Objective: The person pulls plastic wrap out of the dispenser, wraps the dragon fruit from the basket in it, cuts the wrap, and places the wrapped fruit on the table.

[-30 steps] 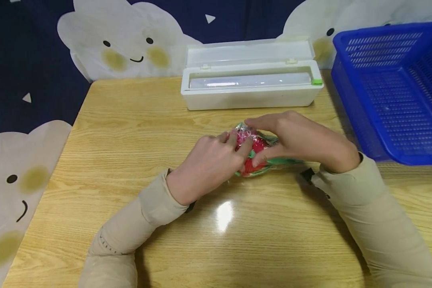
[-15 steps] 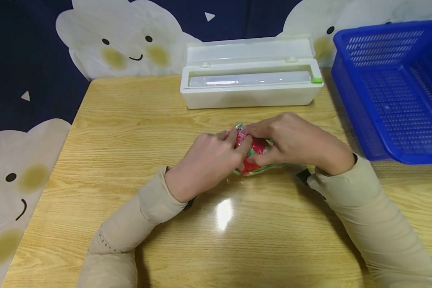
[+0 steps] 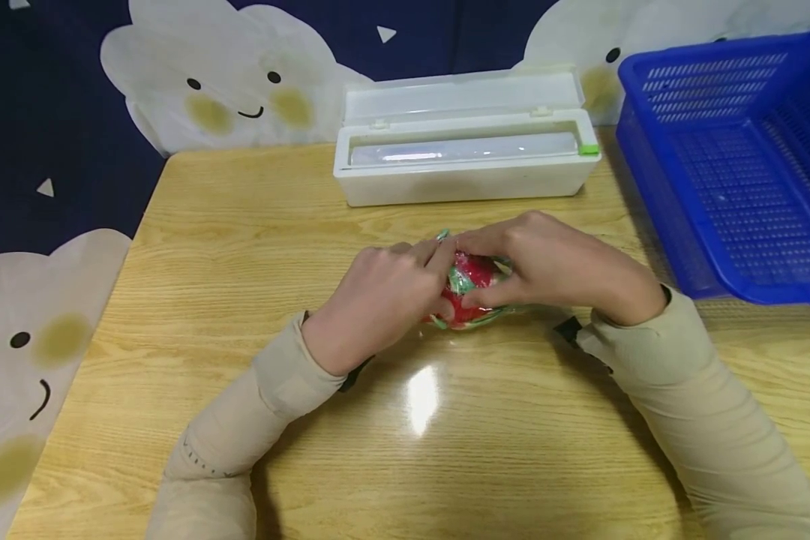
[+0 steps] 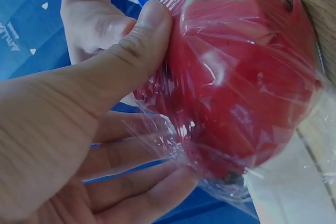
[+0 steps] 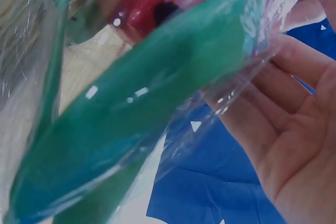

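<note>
Two hands are clamped on the wrapped red fruit (image 3: 471,289) at table (image 3: 243,247) centre: left hand (image 3: 378,296) at 9 o'clock, right hand (image 3: 553,262) at 3. Film should be pulled taut, loose ends pressed flat.

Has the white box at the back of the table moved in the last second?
No. The white box sits at the table's far edge as before; its tiny shift matches the whole view's drift.
</note>
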`<act>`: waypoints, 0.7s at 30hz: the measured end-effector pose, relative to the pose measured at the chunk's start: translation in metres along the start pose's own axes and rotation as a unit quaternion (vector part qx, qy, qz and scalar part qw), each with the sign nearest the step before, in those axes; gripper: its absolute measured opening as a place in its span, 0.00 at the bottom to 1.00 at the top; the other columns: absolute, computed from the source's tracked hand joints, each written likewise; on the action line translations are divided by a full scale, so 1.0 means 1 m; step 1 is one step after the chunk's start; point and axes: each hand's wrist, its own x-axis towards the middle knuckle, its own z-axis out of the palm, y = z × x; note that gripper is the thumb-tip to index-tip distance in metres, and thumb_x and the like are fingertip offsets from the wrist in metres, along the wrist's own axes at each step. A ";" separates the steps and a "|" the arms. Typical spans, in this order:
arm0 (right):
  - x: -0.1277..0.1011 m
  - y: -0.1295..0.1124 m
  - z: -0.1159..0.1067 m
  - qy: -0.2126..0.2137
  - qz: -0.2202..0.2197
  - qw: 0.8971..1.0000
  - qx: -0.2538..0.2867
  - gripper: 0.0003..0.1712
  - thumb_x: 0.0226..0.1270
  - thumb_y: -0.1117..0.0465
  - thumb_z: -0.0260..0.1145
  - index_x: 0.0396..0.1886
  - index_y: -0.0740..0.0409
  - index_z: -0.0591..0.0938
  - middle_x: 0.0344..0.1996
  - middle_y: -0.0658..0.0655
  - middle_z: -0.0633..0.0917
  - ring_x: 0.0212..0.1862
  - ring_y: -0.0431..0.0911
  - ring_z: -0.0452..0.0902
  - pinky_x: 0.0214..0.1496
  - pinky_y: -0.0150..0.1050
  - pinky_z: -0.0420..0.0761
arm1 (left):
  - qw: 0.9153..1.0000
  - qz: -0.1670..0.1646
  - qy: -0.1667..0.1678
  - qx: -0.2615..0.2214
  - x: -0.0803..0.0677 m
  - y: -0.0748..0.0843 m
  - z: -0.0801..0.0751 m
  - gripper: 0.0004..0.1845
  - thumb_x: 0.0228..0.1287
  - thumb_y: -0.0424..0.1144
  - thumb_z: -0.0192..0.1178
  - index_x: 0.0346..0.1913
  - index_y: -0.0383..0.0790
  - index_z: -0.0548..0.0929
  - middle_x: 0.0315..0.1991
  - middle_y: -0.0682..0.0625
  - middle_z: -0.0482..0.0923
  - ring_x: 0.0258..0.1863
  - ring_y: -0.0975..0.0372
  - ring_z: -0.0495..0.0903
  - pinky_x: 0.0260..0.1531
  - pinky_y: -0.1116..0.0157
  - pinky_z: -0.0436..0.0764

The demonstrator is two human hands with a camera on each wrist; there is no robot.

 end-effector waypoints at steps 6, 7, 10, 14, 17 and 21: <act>0.001 -0.002 -0.004 -0.018 0.022 1.000 0.009 0.34 0.59 0.42 0.79 0.62 0.49 0.84 0.48 0.48 0.91 0.44 0.38 0.85 0.48 0.42 0.87 | 1.000 -0.010 -0.005 -0.018 0.001 -0.002 0.002 0.44 0.52 0.65 0.69 0.63 0.34 0.82 0.40 0.46 0.84 0.28 0.57 0.82 0.27 0.64 0.88; 0.000 -0.002 -0.004 -0.021 0.027 0.999 0.012 0.35 0.58 0.42 0.79 0.64 0.50 0.84 0.49 0.49 0.91 0.45 0.39 0.86 0.49 0.43 0.88 | 1.000 -0.009 -0.008 -0.019 0.001 -0.002 0.002 0.43 0.52 0.65 0.69 0.63 0.34 0.82 0.40 0.46 0.83 0.29 0.57 0.81 0.28 0.64 0.88; 0.000 -0.002 -0.006 -0.026 0.035 0.999 0.014 0.39 0.58 0.41 0.79 0.67 0.52 0.82 0.55 0.52 0.89 0.52 0.44 0.87 0.56 0.47 0.87 | 1.000 -0.003 -0.010 -0.025 0.001 -0.004 0.003 0.42 0.51 0.66 0.67 0.60 0.34 0.84 0.40 0.46 0.82 0.28 0.58 0.79 0.29 0.64 0.88; -0.002 -0.002 -0.009 -0.020 0.040 0.999 0.011 0.45 0.56 0.38 0.79 0.68 0.56 0.81 0.63 0.58 0.85 0.64 0.53 0.84 0.66 0.54 0.84 | 0.999 0.006 -0.012 -0.029 0.001 -0.005 0.003 0.42 0.51 0.66 0.65 0.58 0.34 0.84 0.41 0.46 0.81 0.28 0.57 0.78 0.31 0.65 0.87; -0.005 -0.001 -0.011 -0.002 0.039 0.999 0.000 0.45 0.53 0.38 0.79 0.66 0.59 0.82 0.63 0.60 0.86 0.61 0.55 0.85 0.62 0.55 0.86 | 0.999 0.009 -0.016 -0.028 0.002 -0.005 0.002 0.41 0.52 0.66 0.65 0.58 0.34 0.84 0.43 0.45 0.82 0.29 0.57 0.78 0.33 0.65 0.88; -0.006 0.000 -0.012 0.003 0.032 0.999 -0.005 0.40 0.55 0.37 0.77 0.61 0.58 0.85 0.54 0.57 0.90 0.52 0.50 0.90 0.52 0.51 0.90 | 0.999 0.008 -0.021 -0.027 0.002 -0.005 0.003 0.41 0.53 0.65 0.67 0.58 0.34 0.84 0.44 0.45 0.82 0.30 0.57 0.78 0.35 0.64 0.88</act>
